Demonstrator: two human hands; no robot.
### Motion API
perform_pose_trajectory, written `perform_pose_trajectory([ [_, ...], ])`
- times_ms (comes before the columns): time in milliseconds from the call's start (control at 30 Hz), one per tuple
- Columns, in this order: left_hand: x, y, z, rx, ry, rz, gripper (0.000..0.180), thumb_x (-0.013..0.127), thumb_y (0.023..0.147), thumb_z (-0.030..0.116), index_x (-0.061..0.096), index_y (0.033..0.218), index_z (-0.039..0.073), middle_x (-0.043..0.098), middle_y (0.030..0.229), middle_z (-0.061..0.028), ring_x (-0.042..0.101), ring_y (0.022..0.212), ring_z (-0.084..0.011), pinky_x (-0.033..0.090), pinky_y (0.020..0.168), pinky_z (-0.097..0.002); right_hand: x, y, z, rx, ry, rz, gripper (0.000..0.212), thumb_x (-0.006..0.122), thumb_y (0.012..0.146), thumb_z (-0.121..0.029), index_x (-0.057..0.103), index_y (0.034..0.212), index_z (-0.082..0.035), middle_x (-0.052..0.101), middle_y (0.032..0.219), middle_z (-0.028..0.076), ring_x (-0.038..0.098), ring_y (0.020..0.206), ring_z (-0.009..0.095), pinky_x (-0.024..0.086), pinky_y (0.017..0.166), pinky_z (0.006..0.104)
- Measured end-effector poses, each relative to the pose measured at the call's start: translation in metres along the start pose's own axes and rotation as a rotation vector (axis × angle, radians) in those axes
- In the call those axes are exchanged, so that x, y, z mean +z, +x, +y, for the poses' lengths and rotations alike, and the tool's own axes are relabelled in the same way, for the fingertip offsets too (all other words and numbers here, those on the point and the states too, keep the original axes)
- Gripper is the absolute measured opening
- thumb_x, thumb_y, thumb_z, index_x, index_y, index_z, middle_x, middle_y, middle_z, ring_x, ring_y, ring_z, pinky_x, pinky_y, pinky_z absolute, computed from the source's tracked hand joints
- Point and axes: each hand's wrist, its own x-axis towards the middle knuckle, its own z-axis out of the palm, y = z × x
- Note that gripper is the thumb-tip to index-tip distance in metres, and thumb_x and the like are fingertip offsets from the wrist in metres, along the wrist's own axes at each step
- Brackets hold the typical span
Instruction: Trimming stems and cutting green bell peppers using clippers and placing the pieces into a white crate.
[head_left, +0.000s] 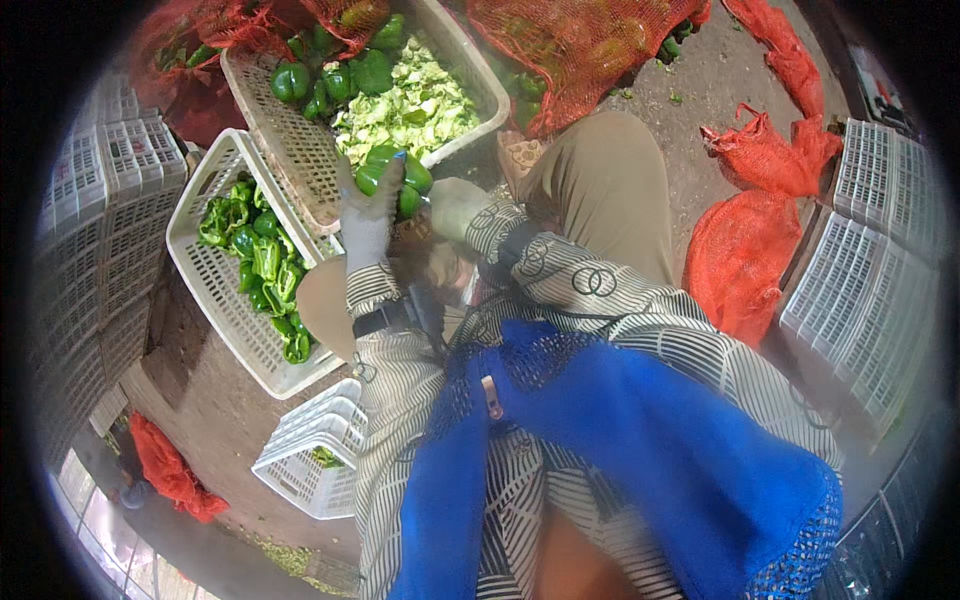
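Clasping green pepper (414, 179) w/ L hand (368, 218), grip closed on it; R hand (458, 207) just beside, grip can't tell

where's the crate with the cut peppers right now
In the head view, the crate of cut peppers is at left, beside the person's left knee and just below-left of another crate holding green peppers and pale scraps.

A produce-processing area, judging by stacked crates (145, 165), red mesh sacks (560, 45) and cut green peppers (267, 258).
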Motion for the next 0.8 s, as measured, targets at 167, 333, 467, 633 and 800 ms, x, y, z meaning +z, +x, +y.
perform_pose_trajectory([
  [167,0.004,-0.001,-0.013,-0.247,-0.374,0.102,0.097,0.069,0.078,0.054,0.031,0.143,-0.007,0.041,0.140,-0.0235,0.047,0.124,-0.0310,0.040,0.102,-0.0351,-0.001,-0.007,-0.002,-0.049,0.052,-0.038,0.023,0.060,0.077,-0.015,0.071,0.091,-0.001,0.067,0.097,0.022,0.065,0.095,0.035,0.052,0.081,0.0421],
  [333,-0.022,-0.006,-0.026,-0.310,-0.800,-0.106,0.063,0.060,0.087,0.048,0.051,0.127,0.001,0.055,0.124,-0.0160,0.057,0.106,-0.0221,0.047,0.092,-0.0353,-0.001,0.007,-0.001,-0.256,0.060,-0.076,0.021,0.056,0.076,-0.010,0.068,0.091,0.000,0.066,0.095,0.024,0.064,0.094,0.038,0.050,0.080,0.0438],
  [467,-0.025,0.018,-0.006,-0.286,-1.035,-0.243,0.051,0.063,0.089,0.041,0.055,0.125,0.005,0.062,0.116,-0.0097,0.062,0.101,-0.0205,0.053,0.081,-0.0307,-0.068,0.013,-0.015,-0.292,-0.109,-0.182,0.026,0.061,0.071,-0.013,0.069,0.093,0.001,0.068,0.091,0.022,0.066,0.087,0.036,0.051,0.078,0.0423],
  [633,-0.043,0.060,0.034,-0.196,-0.992,-0.278,0.039,0.059,0.090,0.025,0.055,0.120,0.001,0.059,0.120,-0.0113,0.060,0.104,-0.0196,0.051,0.088,-0.0322,-0.168,0.031,-0.038,-0.405,-0.451,-0.395,0.019,0.060,0.072,-0.012,0.069,0.082,0.001,0.068,0.079,0.017,0.065,0.068,0.023,0.051,0.061,0.0382],
  [800,-0.081,0.065,-0.018,0.215,-0.673,-0.161,0.038,0.065,0.085,0.010,0.055,0.121,0.002,0.061,0.117,-0.0104,0.060,0.105,-0.0202,0.052,0.088,-0.0317,-0.179,0.063,-0.064,-0.287,-0.176,-0.517,0.024,0.056,0.073,-0.007,0.067,0.094,-0.003,0.064,0.070,0.007,0.055,0.055,0.016,0.044,0.048,0.0318],
])
